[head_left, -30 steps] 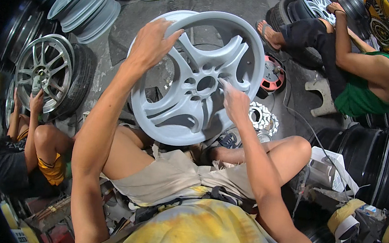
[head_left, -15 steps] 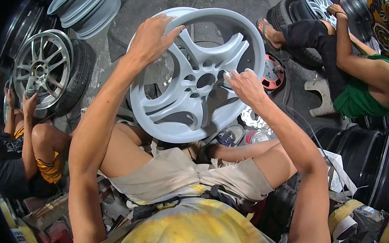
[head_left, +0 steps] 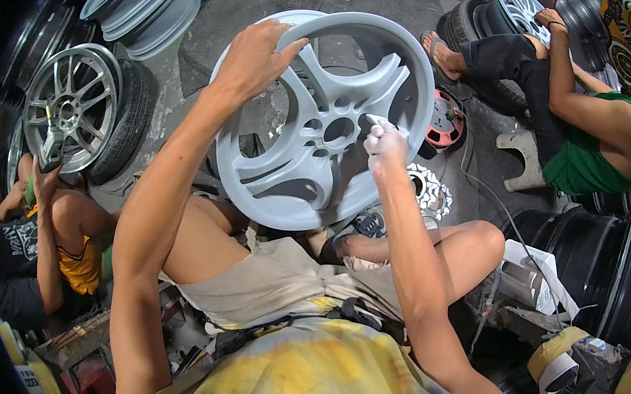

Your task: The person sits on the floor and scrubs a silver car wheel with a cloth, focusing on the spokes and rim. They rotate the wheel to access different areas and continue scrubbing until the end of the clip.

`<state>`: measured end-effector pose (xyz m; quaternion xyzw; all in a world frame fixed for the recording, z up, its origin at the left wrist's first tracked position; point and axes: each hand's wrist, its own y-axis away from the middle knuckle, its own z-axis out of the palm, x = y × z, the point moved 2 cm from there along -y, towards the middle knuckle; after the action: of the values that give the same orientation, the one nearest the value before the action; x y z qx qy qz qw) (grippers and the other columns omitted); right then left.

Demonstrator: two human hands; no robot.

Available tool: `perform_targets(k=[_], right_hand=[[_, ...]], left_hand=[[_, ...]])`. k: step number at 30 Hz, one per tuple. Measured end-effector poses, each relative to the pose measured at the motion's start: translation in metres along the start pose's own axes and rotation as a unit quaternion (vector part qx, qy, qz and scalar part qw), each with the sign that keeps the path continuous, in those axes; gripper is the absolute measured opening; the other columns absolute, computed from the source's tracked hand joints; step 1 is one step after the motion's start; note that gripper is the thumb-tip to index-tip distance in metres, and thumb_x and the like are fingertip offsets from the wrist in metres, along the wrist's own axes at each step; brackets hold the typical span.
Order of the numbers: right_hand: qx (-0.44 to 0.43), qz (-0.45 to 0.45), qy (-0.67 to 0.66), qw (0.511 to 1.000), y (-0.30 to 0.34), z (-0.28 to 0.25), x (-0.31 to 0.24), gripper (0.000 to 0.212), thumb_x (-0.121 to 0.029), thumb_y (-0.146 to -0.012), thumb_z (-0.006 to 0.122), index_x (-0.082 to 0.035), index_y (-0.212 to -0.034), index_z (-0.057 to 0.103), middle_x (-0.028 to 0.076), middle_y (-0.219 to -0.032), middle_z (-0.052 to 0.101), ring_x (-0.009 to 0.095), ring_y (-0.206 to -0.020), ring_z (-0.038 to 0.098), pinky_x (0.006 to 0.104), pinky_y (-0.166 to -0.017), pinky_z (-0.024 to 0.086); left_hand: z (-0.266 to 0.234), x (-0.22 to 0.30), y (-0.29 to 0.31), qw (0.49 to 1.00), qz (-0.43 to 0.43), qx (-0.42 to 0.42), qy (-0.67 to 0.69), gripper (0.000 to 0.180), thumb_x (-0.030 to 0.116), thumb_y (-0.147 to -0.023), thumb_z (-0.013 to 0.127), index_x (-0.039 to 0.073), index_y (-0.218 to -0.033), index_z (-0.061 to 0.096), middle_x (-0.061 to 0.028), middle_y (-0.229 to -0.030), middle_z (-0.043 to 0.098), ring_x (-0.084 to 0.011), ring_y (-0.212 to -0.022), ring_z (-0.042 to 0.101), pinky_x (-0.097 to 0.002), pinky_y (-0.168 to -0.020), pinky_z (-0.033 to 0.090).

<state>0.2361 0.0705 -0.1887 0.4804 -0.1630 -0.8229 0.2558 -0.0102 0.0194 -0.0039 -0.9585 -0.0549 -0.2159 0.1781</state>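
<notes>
A light grey wheel rim (head_left: 284,164) stands tilted in front of me, its spoked face toward me, above my bent legs. My left hand (head_left: 255,58) holds its upper left edge, fingers over the outside and thumb along the inner lip. My right hand (head_left: 385,147) is closed at the right-hand spoke beside the centre hole, with white dust on its fingers. Whatever is pinched in those fingers, if anything, is too small to tell. Behind the upper left of this rim, a second light grey edge shows.
A red-and-black round part (head_left: 447,118) and a silver perforated disc (head_left: 438,198) lie right of the rim. At right, a person in green (head_left: 606,143) sits by a grey stool (head_left: 518,158). Another person's hand (head_left: 45,182) is near a spoked wheel (head_left: 70,113) at left. Dark rims (head_left: 586,256) line the right.
My right hand has moved slightly left and down, the wrist turning more upright. My right forearm and elbow have swung inward, uncovering my right knee. My left hand keeps its hold on the rim.
</notes>
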Motion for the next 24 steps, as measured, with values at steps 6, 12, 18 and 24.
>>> perform_targets(k=[6, 12, 18, 24], right_hand=[[-0.074, -0.471, 0.606, 0.637, 0.017, -0.034, 0.012, 0.032, -0.011, -0.094, 0.061, -0.012, -0.124, 0.070, 0.014, -0.093, 0.073, 0.025, -0.072, 0.072, 0.0379, -0.061, 0.054], [-0.130, -0.486, 0.771, 0.391, 0.008, -0.047, -0.064, 0.048, -0.005, -0.085, 0.061, -0.025, -0.128, 0.069, 0.006, -0.094, 0.073, 0.027, -0.071, 0.071, 0.0403, -0.059, 0.057], [-0.019, -0.395, 0.549, 0.736, 0.038, -0.024, 0.028, 0.057, 0.000, -0.088, 0.057, -0.019, -0.142, 0.061, 0.025, -0.093, 0.070, 0.035, -0.071, 0.066, 0.0393, -0.070, 0.052], [-0.039, -0.335, 0.505, 0.794, 0.025, -0.028, 0.020, 0.047, -0.002, -0.093, 0.054, -0.015, -0.137, 0.065, 0.024, -0.091, 0.070, 0.021, -0.065, 0.058, 0.0345, -0.069, 0.049]], left_hand=[[-0.001, -0.004, 0.004, 0.999, 0.031, 0.025, -0.007, 0.040, 0.031, -0.096, 0.067, -0.004, -0.115, 0.071, -0.0179, -0.096, 0.070, -0.0298, -0.076, 0.066, -0.0426, -0.075, 0.052], [-0.002, -0.006, 0.006, 0.999, 0.035, 0.028, -0.018, 0.041, 0.031, -0.096, 0.067, -0.005, -0.115, 0.071, -0.0184, -0.098, 0.070, -0.0297, -0.077, 0.066, -0.0429, -0.075, 0.052], [-0.004, 0.004, 0.001, 1.000, -0.013, -0.008, 0.001, 0.041, 0.031, -0.095, 0.066, -0.003, -0.117, 0.071, -0.0241, -0.106, 0.070, -0.0420, -0.098, 0.068, -0.0482, -0.090, 0.052], [-0.004, -0.001, 0.002, 1.000, 0.010, -0.007, -0.004, 0.040, 0.031, -0.095, 0.066, -0.003, -0.117, 0.071, -0.0242, -0.108, 0.070, -0.0420, -0.100, 0.068, -0.0478, -0.091, 0.052]])
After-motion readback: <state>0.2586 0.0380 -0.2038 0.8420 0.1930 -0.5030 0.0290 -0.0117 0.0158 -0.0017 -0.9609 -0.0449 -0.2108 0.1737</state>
